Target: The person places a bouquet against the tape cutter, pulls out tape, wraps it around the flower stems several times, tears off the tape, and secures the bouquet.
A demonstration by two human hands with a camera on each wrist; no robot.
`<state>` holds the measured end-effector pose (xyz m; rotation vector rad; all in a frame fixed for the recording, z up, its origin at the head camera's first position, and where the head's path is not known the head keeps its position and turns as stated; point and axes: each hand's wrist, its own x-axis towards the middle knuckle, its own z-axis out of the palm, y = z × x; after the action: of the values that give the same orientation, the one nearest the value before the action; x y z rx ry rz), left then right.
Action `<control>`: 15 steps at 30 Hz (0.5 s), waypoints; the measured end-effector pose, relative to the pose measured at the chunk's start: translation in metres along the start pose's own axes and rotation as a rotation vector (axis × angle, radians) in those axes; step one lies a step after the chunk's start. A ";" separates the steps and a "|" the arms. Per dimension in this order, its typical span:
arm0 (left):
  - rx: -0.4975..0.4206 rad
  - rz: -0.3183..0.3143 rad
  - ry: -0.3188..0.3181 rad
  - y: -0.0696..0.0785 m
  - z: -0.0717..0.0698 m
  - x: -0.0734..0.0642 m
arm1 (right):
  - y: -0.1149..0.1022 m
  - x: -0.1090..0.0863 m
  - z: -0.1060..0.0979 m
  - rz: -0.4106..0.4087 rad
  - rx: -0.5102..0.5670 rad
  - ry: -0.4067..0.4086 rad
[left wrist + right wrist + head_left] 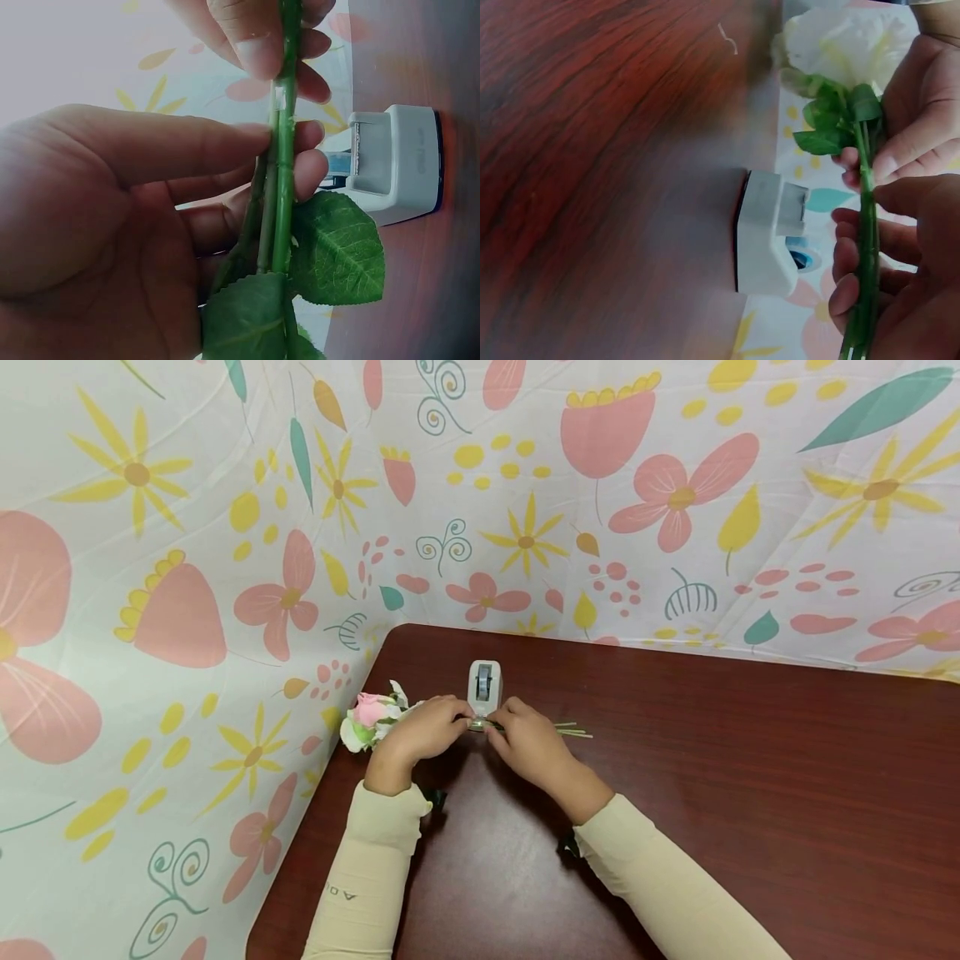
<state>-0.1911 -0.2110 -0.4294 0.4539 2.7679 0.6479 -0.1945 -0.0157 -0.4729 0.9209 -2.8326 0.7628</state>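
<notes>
A small bunch of artificial flowers, with a pink rose and a white flower, is held sideways above the table. My left hand pinches the green stems between thumb and fingers, just below the leaves. Close beside it, my right hand grips the same stems nearer their cut ends, thumb on one side and fingers behind. A shiny strip of what looks like clear tape lies on the stems between the hands. Just beyond the hands stands a white tape dispenser.
The dark reddish wooden table extends to the right and front. A flower-printed cloth hangs along its back and left edges. On the tabletop, a thin pale scrap shows in the right wrist view.
</notes>
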 end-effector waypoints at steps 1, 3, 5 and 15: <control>-0.002 -0.001 -0.001 0.000 0.000 0.000 | -0.001 0.000 0.000 0.009 0.005 -0.013; -0.004 0.002 0.001 0.000 0.000 0.000 | -0.002 0.001 -0.001 0.024 0.009 -0.032; -0.006 0.006 0.006 -0.001 0.000 0.001 | -0.003 0.001 -0.001 0.032 0.010 -0.044; -0.005 -0.027 0.013 -0.002 0.000 0.003 | -0.002 0.005 0.002 -0.012 0.002 -0.021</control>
<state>-0.1945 -0.2117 -0.4309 0.4121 2.7789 0.6539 -0.1974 -0.0204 -0.4730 0.9513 -2.8414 0.7599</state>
